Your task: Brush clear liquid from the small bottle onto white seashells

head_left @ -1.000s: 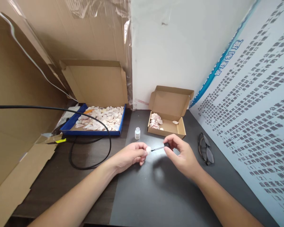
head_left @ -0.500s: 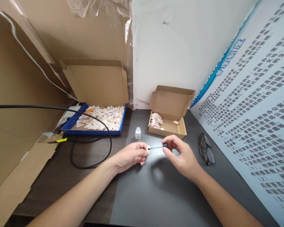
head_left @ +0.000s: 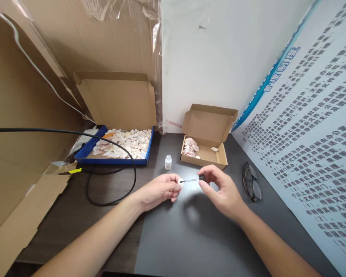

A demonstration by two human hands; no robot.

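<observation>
My left hand (head_left: 163, 189) pinches a small white seashell (head_left: 181, 183) between thumb and fingers, above the dark mat. In my right hand (head_left: 217, 188) is a thin brush with a black cap (head_left: 202, 177) as its handle, held between thumb and fingertips. The brush points left and its dark tip touches the shell's face. Just beyond my hands a small glass bottle (head_left: 168, 163) with a white label stands upright and uncapped. Part of the shell is covered by the left fingers.
A blue-sided box (head_left: 112, 161) full of seashells lies open at the back left. A smaller cardboard box (head_left: 209, 162) with several shells stands behind my hands. Glasses (head_left: 251, 182) rest at the right. A black cable (head_left: 135, 169) loops on the left.
Both hands stay almost where they were. The shell is turned slightly, showing a little more of its face, with the brush tip still on it.
</observation>
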